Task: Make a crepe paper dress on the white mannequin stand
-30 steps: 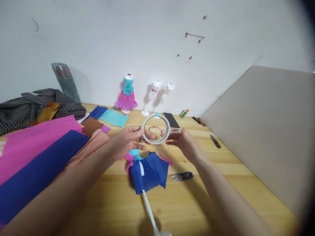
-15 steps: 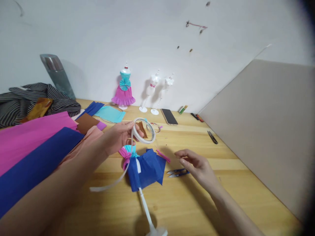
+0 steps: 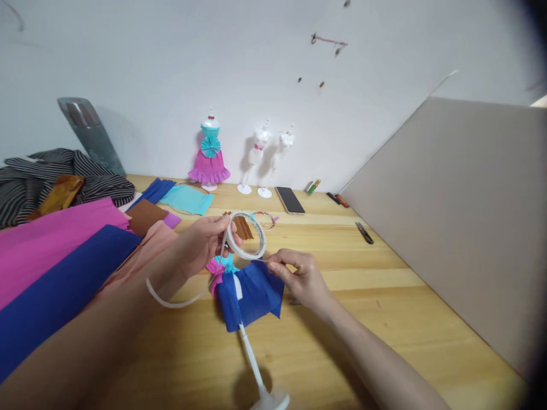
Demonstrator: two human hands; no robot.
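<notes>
My left hand grips a roll of white double-sided-looking tape by its left rim, up above the table. A loose strip of tape curls down from the roll to the left. Thumb and fingers of my right hand are pinched at the roll's lower right edge, on a thin pale strip of tape. Below lies a small dress-form stand on its side, wrapped in blue crepe paper with pink and turquoise ruffles at its top. A white patch shows on the blue.
Dressed mannequin and two bare ones stand by the wall. A phone and a cutter lie to the right. Coloured paper sheets, striped cloth and a bottle fill the left side.
My right hand has moved left and up from above the thread snips to the tape roll, closing into a pinch. The hanging strip has swung up and left. The view has shifted slightly.
</notes>
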